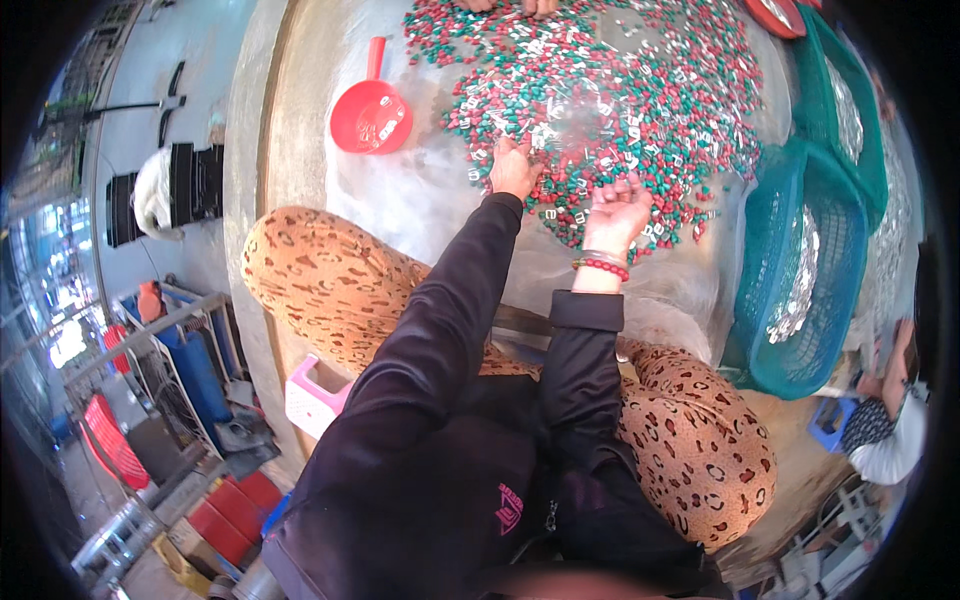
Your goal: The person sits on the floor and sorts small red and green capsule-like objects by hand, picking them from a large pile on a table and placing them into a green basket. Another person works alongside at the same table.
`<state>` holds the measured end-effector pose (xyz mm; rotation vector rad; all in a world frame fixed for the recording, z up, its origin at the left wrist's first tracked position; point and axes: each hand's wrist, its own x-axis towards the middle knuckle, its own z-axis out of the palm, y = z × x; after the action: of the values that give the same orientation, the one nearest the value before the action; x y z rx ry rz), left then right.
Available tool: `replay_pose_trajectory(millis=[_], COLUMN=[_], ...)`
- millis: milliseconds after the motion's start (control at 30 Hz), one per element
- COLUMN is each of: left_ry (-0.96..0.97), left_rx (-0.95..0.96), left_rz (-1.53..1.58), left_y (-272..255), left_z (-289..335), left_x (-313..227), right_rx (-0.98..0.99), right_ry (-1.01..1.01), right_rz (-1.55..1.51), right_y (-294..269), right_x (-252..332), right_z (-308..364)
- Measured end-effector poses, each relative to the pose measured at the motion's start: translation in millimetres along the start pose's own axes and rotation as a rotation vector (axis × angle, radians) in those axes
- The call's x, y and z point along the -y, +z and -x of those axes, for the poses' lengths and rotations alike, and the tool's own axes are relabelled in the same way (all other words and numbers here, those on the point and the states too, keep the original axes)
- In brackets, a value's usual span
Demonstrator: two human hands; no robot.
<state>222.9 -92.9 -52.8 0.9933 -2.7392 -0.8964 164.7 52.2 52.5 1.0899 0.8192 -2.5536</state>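
A broad heap of small red, green and white pieces (590, 120) is spread over clear plastic sheeting. My left hand (513, 170) reaches down at the heap's near left edge, its fingers bent and apart from the thumb; I make out nothing held. To its right, my right hand (618, 213) is turned palm up over the near edge of the heap. Its fingers curl loosely above a bare palm, and a red bead bracelet (602, 267) circles the wrist. A red dipper (371, 117) with a straight handle stands left of the heap, with a few small pieces inside.
Blue-green plastic baskets (800, 270) holding shiny silvery pieces stand on the right. Another person's hands (508, 5) touch the heap's far edge. A red bowl (776, 15) sits at far right. A pink and white plastic stool (318, 395) is beside my left leg.
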Motion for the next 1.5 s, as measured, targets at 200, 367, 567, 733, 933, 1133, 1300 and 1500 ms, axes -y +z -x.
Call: replay_pose_trajectory(millis=[200, 367, 567, 733, 933, 1133, 1300, 1500], left_ry=[-0.042, -0.011, -0.293, -0.385, -0.408, -0.460, -0.249, -0.222], left_rx=[-0.129, -0.112, -0.036, 0.244, 0.408, 0.282, 0.260, 0.156], left_rz=[-0.039, -0.046, 0.412, 0.943, 0.968, 0.682, -0.129, 0.280], left_y=[13.0, -2.8, -38.9, -58.1, -67.0, -70.2, -62.8, -39.7], left_z=[2.4, 17.0, 0.9, -9.6, -6.4, -7.5, -13.8, -14.7], left_x=[-8.1, -7.3, -6.1, -9.9, -7.7, -4.8, 3.8, 12.6], right_rx=[0.015, 0.010, 0.035, 0.054, 0.061, 0.077, 0.066, 0.060], right_ry=[-0.036, -0.075, -0.063, -0.043, -0.015, 0.017, 0.015, 0.024], right_rz=[0.019, -0.028, -0.081, -0.107, -0.091, -0.090, -0.101, -0.091], right_y=[-16.6, -23.2, -24.1, -20.8, -25.7, -27.7, -29.0, -34.4], right_x=[10.9, 25.4, 26.8, 30.0, 31.3, 28.5, 31.5, 36.7], right_z=[-17.9, -27.3, -25.6, -25.1, -28.5, -31.3, -33.0, -32.1])
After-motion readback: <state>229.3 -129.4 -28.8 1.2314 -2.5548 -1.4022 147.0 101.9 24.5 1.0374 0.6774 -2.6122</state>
